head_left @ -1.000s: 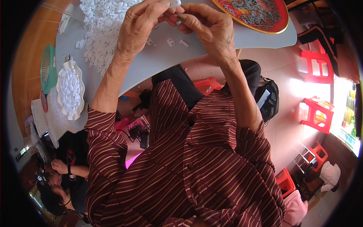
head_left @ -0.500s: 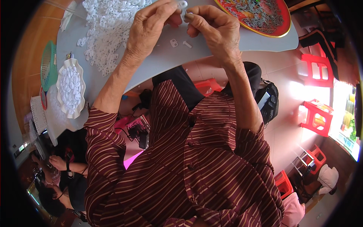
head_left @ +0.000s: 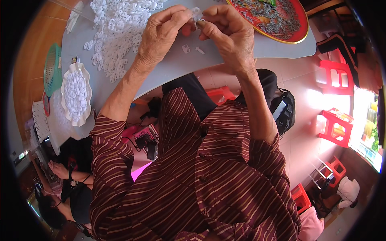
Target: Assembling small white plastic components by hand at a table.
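Note:
My left hand (head_left: 163,32) pinches a small white plastic piece with a round hole (head_left: 196,12) between thumb and forefinger, over the near side of the table. Close against that piece, the thumb and fingers of my right hand (head_left: 232,36) are pressed together. Whatever lies between them is too small to make out. Below the hands, a loose white plastic piece with holes (head_left: 185,49) and a small white peg (head_left: 200,50) rest on the grey table (head_left: 161,66). A wide heap of similar white pieces (head_left: 116,36) spreads beside my left forearm.
At the right, a red round tray with a gold rim (head_left: 295,40) holds many thin grey metal pins. A scalloped white dish (head_left: 65,98) with white pieces stands at the left, beside a green basket (head_left: 52,68). Red stools (head_left: 337,126) stand on the floor; another person's hand (head_left: 59,170) shows lower left.
The white piece between my hands has dropped slightly in view, and my right fingers have shifted around it. At the lower left, the other person's hand has moved.

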`<state>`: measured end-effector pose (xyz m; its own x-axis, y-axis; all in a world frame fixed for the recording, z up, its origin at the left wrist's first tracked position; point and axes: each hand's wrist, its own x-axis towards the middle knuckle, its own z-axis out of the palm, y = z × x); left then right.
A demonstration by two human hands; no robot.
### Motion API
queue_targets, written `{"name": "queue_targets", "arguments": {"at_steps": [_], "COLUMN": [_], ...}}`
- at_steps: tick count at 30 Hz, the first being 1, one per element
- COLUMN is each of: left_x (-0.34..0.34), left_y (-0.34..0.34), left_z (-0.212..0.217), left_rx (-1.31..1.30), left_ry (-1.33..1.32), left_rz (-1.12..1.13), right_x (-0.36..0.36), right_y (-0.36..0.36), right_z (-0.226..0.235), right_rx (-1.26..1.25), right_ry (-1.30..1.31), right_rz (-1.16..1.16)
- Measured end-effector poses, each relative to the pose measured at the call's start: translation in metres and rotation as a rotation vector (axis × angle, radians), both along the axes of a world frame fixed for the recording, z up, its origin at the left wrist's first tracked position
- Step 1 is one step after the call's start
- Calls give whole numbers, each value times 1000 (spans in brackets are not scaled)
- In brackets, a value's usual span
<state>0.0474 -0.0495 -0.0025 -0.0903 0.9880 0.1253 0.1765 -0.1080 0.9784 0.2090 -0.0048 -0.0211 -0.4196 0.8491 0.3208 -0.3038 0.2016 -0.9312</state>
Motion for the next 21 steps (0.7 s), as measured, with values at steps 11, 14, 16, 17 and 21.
{"name": "queue_targets", "arguments": {"at_steps": [11, 14, 16, 17, 21], "left_x": [-6, -14, -14, -12, -12], "left_y": [1, 4, 4, 4, 4], "left_z": [4, 1, 0, 0, 3], "left_rx": [-3, 26, 32, 38, 35], "left_ry": [257, 294, 286, 309, 356], "left_rz": [10, -35, -56, -33, -32], "right_x": [1, 2, 2, 2, 3], "right_y": [0, -1, 0, 0, 1], "right_z": [-2, 0, -2, -2, -1], "right_rx": [-2, -5, -1, -2, 26], "right_ry": [27, -11, 13, 13, -13], "right_rz": [17, 23, 44, 42, 52]}}
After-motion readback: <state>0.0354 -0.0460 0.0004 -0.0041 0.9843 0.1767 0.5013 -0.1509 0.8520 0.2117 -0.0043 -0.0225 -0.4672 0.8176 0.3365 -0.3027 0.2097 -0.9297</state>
